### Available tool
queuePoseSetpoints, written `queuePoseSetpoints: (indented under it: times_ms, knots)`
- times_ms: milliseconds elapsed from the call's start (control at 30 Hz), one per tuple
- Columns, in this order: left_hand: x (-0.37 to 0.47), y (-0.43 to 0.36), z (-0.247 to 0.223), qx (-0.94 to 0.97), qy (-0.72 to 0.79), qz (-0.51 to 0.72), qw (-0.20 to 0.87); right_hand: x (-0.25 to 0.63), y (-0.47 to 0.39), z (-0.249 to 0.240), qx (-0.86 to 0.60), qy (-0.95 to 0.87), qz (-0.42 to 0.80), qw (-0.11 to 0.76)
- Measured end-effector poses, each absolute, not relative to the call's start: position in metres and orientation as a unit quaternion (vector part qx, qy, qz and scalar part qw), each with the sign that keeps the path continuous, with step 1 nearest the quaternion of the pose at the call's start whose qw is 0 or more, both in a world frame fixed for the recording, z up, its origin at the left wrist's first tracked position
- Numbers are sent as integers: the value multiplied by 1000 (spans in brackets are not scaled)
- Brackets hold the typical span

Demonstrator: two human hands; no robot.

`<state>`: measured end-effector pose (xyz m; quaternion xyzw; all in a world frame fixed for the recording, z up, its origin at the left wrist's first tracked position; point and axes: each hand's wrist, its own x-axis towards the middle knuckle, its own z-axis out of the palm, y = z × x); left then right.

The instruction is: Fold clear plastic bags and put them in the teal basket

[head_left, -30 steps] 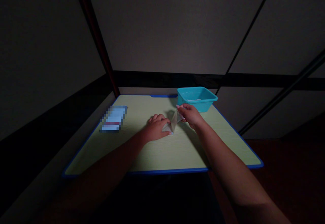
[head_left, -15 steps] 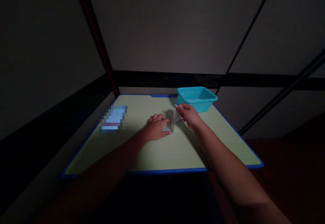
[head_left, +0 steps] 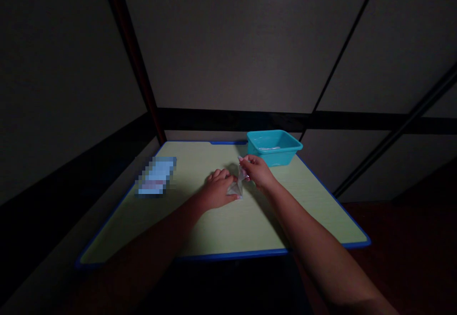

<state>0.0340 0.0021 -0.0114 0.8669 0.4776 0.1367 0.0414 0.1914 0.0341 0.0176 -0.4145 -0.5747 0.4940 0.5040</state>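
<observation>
A small, thin, see-through plastic piece (head_left: 234,189) is between my hands over the middle of the table; whether it is a bag or a loose sheet I cannot tell. My left hand (head_left: 219,190) rests low at the tabletop, its thumb and fingers around the left part of the plastic, holding it down. Pinched between thumb and fingers of my right hand (head_left: 257,169) is the raised right end, which looks bunched or twisted. The fingers partly hide the plastic.
A turquoise plastic basin (head_left: 280,157) stands at the table's back right corner, with something whitish inside. On the left lies a flat, pixelated bluish rectangle (head_left: 157,174). The pale table (head_left: 221,231) has a blue edge; panelled walls (head_left: 228,43) rise behind and left.
My right hand has come slightly left, closer to my left hand, and the plastic between them looks narrower. The view has tilted a little, so the table sits lower.
</observation>
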Motion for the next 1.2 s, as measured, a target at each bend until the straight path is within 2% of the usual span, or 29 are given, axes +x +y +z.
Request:
queuePoseSetpoints:
  times_ms: [167,367,467,567,667,733,933,1200]
  knots:
    - [34,0,-8,872,461,159,47,190,33,18,-409,-573,501,503]
    - [31,-3,7,858,441,244,95,193,35,15,-415,-573,501,499]
    - [29,1,10,826,428,308,199,194,34,16,-416,-574,499,498]
    - [29,7,9,720,441,376,381,193,33,18,-420,-571,499,499]
    - [30,9,11,583,459,398,540,193,32,18,-422,-571,504,492]
    - [31,8,14,514,465,394,604,192,32,17,-422,-570,507,490]
    - [28,7,24,414,469,345,700,190,30,16,-411,-577,514,483]
    - [25,11,20,380,453,315,742,184,29,13,-421,-554,550,462]
